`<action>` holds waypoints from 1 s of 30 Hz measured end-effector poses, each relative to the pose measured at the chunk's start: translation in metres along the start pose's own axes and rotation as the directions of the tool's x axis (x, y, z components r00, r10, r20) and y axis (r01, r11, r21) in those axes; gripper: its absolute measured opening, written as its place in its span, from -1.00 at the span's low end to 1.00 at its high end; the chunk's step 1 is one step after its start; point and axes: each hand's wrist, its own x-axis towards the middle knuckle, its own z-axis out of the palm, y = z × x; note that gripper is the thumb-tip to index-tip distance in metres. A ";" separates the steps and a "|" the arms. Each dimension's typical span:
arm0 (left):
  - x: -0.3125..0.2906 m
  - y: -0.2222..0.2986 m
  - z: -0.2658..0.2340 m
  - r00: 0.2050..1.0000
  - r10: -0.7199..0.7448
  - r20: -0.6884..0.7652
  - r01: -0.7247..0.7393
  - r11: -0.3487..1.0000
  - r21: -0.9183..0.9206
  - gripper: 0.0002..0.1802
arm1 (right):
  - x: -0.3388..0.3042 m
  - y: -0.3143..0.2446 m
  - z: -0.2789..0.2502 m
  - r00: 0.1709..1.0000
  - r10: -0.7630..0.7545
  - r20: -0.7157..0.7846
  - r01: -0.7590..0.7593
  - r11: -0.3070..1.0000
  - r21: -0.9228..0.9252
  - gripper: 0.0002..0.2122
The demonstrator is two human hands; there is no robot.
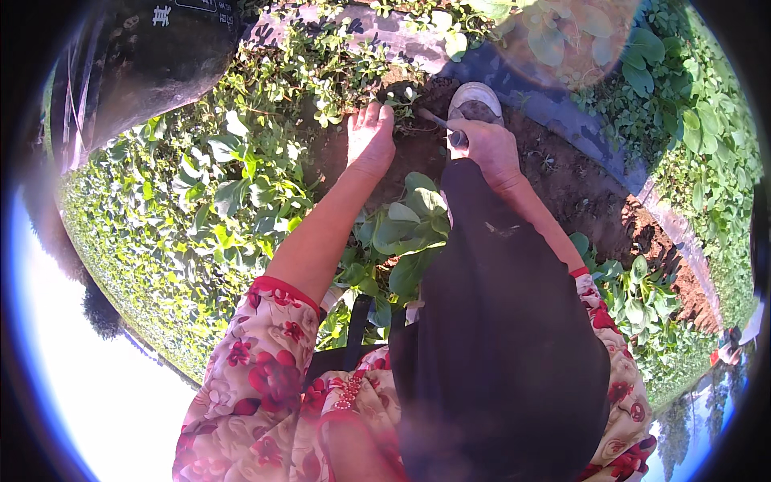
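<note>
The person's right hand [486, 149] has its grip closed round a small tool [446, 129] just beside a pale shoe [475, 98], the left hand [371, 140] is at the low plants [329, 88], whether holding any cannot be told, and white printing marks a black bag [161, 64] at upper left.

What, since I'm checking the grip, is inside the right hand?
A tool is in the right hand: part of it shows, dark near the grip and thinner where it juts to the upper left. The rest, within the closed hand, is covered and cannot be seen.
</note>
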 end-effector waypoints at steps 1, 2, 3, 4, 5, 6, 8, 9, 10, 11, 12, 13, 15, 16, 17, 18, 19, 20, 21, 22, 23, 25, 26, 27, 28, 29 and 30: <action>0.000 0.000 -0.002 1.000 -0.004 0.027 0.005 1.000 -0.017 -0.63 | -0.002 -0.002 0.000 0.998 0.023 0.065 -0.015 0.993 -0.116 -0.75; -0.002 0.002 -0.004 0.999 -0.006 0.054 0.008 0.999 -0.035 -0.63 | -0.007 -0.003 -0.008 0.992 0.047 0.120 -0.030 0.989 -0.142 -0.73; -0.008 -0.005 -0.003 0.996 -0.029 0.088 0.033 0.999 -0.037 -0.63 | -0.007 -0.010 -0.018 0.981 0.054 0.188 -0.026 0.988 -0.151 -0.71; -0.014 -0.011 -0.001 0.997 -0.050 0.065 0.052 0.998 -0.025 -0.64 | -0.007 -0.020 -0.030 0.965 0.061 0.256 -0.019 0.987 -0.160 -0.69; -0.007 -0.005 0.000 0.999 -0.033 0.021 0.034 0.998 -0.051 -0.64 | -0.010 -0.038 -0.063 0.951 0.125 0.281 -0.066 0.975 -0.210 -0.65; -0.010 -0.008 0.001 0.999 -0.042 -0.008 0.041 0.998 -0.043 -0.64 | -0.010 -0.034 -0.058 0.968 0.082 0.238 -0.042 0.985 -0.167 -0.65; -0.011 -0.009 0.001 0.995 -0.085 0.048 0.087 0.996 -0.028 -0.66 | -0.013 -0.018 -0.047 0.990 0.019 0.143 -0.004 0.995 -0.104 -0.65; -0.003 0.003 -0.002 0.992 -0.085 0.098 0.092 0.993 -0.069 -0.67 | -0.013 -0.017 -0.046 1.000 -0.025 0.008 0.025 0.998 -0.062 -0.66; -0.003 0.003 -0.005 0.982 -0.114 0.150 0.125 0.990 -0.069 -0.67 | -0.005 -0.010 -0.027 1.000 -0.016 0.007 0.016 0.998 -0.054 -0.68; -0.004 0.004 0.000 0.994 -0.091 0.065 0.096 0.993 -0.068 -0.69 | 0.005 -0.011 -0.012 0.999 -0.031 -0.014 0.030 0.999 -0.041 -0.69; -0.008 0.003 0.002 0.995 -0.092 0.039 0.094 0.994 -0.056 -0.69 | 0.014 -0.015 0.001 0.998 -0.050 -0.028 0.050 0.999 -0.013 -0.71; -0.011 0.004 0.004 0.996 -0.091 0.012 0.091 0.995 -0.045 -0.69 | 0.016 -0.015 0.003 0.999 -0.040 0.007 0.041 0.999 -0.017 -0.71; -0.013 0.003 0.003 0.996 -0.087 -0.005 0.086 0.995 -0.054 -0.69 | 0.020 -0.015 0.005 0.997 -0.021 0.075 0.023 0.999 -0.031 -0.72; -0.015 0.003 0.001 0.997 -0.077 -0.028 0.075 0.996 -0.049 -0.68 | 0.019 -0.012 0.004 0.997 -0.036 0.068 0.039 0.998 -0.043 -0.73; -0.019 0.004 -0.002 0.997 -0.064 -0.051 0.062 0.997 -0.047 -0.68 | 0.012 -0.009 -0.001 0.997 -0.050 0.059 0.053 0.997 -0.057 -0.74; -0.021 0.010 -0.005 0.996 -0.045 -0.073 0.041 0.998 -0.058 -0.68 | 0.000 -0.007 -0.010 0.997 -0.051 0.052 0.055 0.995 -0.082 -0.74; -0.024 0.004 -0.010 0.998 -0.065 0.009 0.066 0.996 -0.065 -0.66 | -0.005 -0.016 -0.018 1.000 -0.008 0.024 0.010 0.998 -0.065 -0.75; -0.027 0.001 -0.011 0.996 -0.084 0.027 0.086 0.994 -0.069 -0.66 | -0.013 -0.025 -0.032 0.999 0.038 -0.003 -0.038 0.998 -0.049 -0.76; -0.030 -0.003 -0.014 0.994 -0.105 0.039 0.107 0.992 -0.067 -0.65 | -0.015 -0.033 -0.042 0.997 0.077 -0.032 -0.078 0.997 -0.030 -0.77; -0.027 0.000 -0.017 0.993 -0.106 0.046 0.109 0.990 -0.087 -0.65 | -0.022 -0.033 -0.051 0.994 0.101 -0.038 -0.103 0.994 -0.042 -0.78; -0.023 0.002 -0.020 0.981 -0.143 0.132 0.156 0.983 -0.092 -0.64 | -0.028 -0.031 -0.059 0.991 0.124 -0.042 -0.126 0.991 -0.052 -0.79; -0.019 0.001 -0.015 0.972 -0.179 0.154 0.196 0.975 -0.104 -0.62 | -0.036 -0.020 -0.062 0.992 0.120 -0.037 -0.122 0.991 -0.058 -0.78; -0.018 -0.002 -0.013 0.965 -0.202 0.166 0.221 0.970 -0.106 -0.60 | -0.035 -0.016 -0.059 0.996 0.086 -0.010 -0.087 0.996 -0.037 -0.77; -0.014 0.000 -0.012 0.955 -0.233 0.183 0.259 0.957 -0.132 -0.56 | -0.036 -0.014 -0.060 0.998 0.068 0.009 -0.068 0.997 -0.027 -0.77; -0.011 0.000 -0.009 0.918 -0.314 0.241 0.379 0.875 -0.302 -0.48 | -0.037 -0.013 -0.061 0.998 0.048 0.029 -0.047 0.999 -0.015 -0.76; -0.012 -0.008 -0.005 0.917 -0.332 0.222 0.388 0.871 -0.301 -0.46 | -0.031 -0.014 -0.052 1.000 -0.001 0.013 0.001 1.000 -0.017 -0.76; -0.014 -0.014 -0.003 0.915 -0.350 0.202 0.397 0.867 -0.300 -0.45 | -0.025 -0.012 -0.040 1.000 -0.013 0.021 0.013 1.000 -0.014 -0.77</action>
